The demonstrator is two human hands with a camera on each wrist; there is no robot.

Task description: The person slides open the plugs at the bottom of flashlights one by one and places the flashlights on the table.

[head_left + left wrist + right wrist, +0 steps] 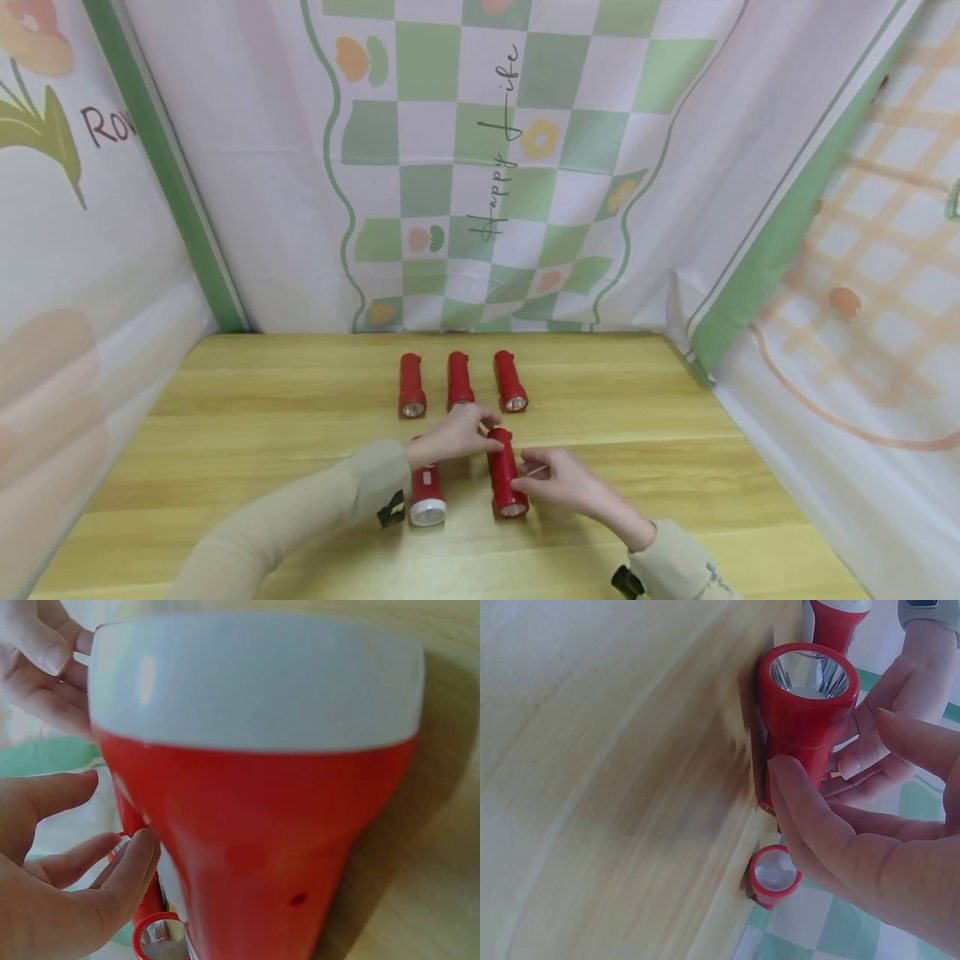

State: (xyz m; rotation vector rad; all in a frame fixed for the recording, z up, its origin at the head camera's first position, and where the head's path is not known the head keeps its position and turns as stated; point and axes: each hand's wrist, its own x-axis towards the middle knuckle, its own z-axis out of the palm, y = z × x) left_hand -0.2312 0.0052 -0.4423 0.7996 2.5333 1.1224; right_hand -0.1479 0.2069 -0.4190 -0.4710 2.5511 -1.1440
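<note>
A red flashlight (pixel 504 475) lies on the table, its lens end toward the person. My left hand (pixel 456 433) reaches across to its tail end, fingertips at the red body. At its right side my right hand (pixel 566 482) touches the body with its fingertips; in the right wrist view the thumb of this hand (pixel 877 847) stands off the red flashlight (pixel 799 750). Left of it, partly under my left forearm, lies a red flashlight with a white head (pixel 427 500), large in the left wrist view (pixel 255 682). Both hands have loosely bent, spread fingers.
Behind the hands, a row of red flashlights lies on the wooden table (pixel 285 400): one at left (pixel 412 383), one in the middle (pixel 459 375) partly covered by my left hand, one at right (pixel 510 379). Patterned cloth (pixel 427 62) hangs beyond the table's far edge and both sides.
</note>
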